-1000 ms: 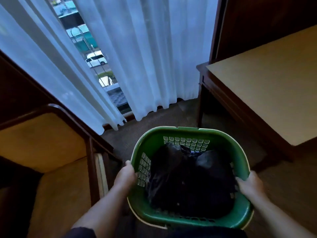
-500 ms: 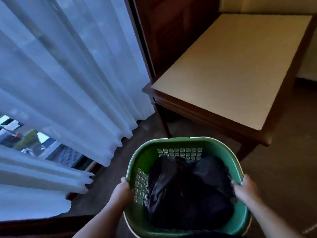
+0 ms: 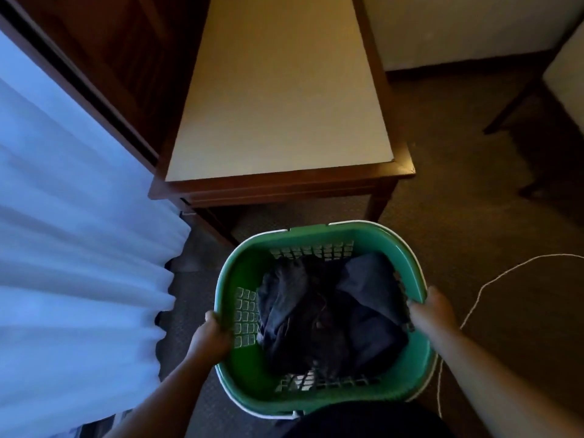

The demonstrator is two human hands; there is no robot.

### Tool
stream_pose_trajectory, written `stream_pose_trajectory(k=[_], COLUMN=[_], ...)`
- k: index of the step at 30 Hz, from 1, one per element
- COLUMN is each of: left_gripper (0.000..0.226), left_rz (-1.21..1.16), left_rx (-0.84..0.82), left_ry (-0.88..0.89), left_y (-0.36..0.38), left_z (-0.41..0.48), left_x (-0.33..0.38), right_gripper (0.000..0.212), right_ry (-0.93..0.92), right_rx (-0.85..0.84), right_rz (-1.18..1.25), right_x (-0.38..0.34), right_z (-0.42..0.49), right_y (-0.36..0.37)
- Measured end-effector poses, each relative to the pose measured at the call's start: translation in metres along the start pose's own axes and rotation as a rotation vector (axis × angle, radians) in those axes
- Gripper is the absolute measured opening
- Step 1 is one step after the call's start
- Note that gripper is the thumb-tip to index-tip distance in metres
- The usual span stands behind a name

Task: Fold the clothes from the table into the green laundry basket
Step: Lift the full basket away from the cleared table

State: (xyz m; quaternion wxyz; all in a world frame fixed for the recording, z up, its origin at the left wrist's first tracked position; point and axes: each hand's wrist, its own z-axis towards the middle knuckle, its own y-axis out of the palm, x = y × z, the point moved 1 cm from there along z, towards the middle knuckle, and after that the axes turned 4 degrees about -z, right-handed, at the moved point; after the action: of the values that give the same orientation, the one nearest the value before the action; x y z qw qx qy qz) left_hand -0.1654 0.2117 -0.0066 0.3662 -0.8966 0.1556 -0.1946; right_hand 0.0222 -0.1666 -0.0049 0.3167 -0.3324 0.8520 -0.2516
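the green laundry basket (image 3: 319, 240), moulded plastic with rounded corners and lattice walls, is sitting at lower centre of the frame. the left hand (image 3: 210, 338) and right hand (image 3: 434, 308) are clasping its opposite rims. crumpled dark clothes (image 3: 328, 314) are filling it. the wood-edged table (image 3: 281, 90) is lying above it.

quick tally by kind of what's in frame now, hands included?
Hands: 2, left hand and right hand, each gripping the basket rim
Green laundry basket: 1
Dark clothes: 1 heap in the basket; pieces cannot be told apart
Wooden table: 1
White curtain: 1
White cord on the carpet: 1
Total: 7
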Motion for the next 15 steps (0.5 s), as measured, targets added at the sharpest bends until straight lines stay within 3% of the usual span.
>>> stream_pose_trajectory(k=[8,11,15], left_gripper=[0.019,0.002,0.004], left_rz=[-0.087,-0.128,-0.187], left_rx=[-0.045,-0.026,-0.014], left_ry=[0.057,0.086,0.07], left_y=[-0.019,-0.027,-0.016], left_z=[0.054,0.078,0.118], left_x=[0.033,0.055,0.064], right_gripper=[0.019,0.014,0.006], right_ry=[0.151,0.145,0.052], right_rx=[0.062,0.078,0.102], right_rz=[0.129,0.232,0.201], right_x=[-0.008,-0.026,-0.043], right_z=[0.034,0.061,0.095], right_y=[0.012,0.018,0.028])
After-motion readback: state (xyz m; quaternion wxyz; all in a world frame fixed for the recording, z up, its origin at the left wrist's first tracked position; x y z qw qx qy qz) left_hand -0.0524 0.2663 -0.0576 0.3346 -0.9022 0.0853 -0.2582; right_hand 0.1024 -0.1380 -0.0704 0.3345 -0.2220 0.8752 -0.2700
